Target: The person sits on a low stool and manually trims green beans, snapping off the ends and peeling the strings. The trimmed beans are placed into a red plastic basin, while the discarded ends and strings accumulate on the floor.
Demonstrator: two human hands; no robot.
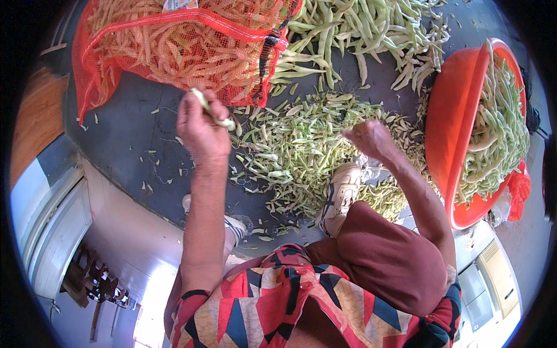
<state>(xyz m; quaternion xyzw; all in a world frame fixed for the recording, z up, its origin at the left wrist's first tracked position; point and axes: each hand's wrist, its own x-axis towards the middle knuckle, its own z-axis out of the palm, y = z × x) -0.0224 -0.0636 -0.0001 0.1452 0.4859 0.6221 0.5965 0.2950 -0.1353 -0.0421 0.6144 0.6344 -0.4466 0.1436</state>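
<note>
My left hand (pixel 202 124) is closed around a pale green bean pod (pixel 201 99), in front of the red mesh sack. The pod's ends stick out past my fingers. Over a heap of trimmed bean pieces (pixel 300 143) hovers my right hand (pixel 370 137), curled and slightly blurred. Its back faces up, so I cannot see whether anything is between its fingers. The red mesh sack (pixel 182 56) lies full of bean pods at the upper left. Loose whole pods (pixel 370 30) spread out of it across the dark floor.
To the right, a tilted red plastic basin (pixel 452 130) holds many bean pods (pixel 496 135). My shoe (pixel 346 187) stands against the heap of scraps. A red plastic bag (pixel 519 191) lies beside the basin. At the lower left is a white door (pixel 61 235).
</note>
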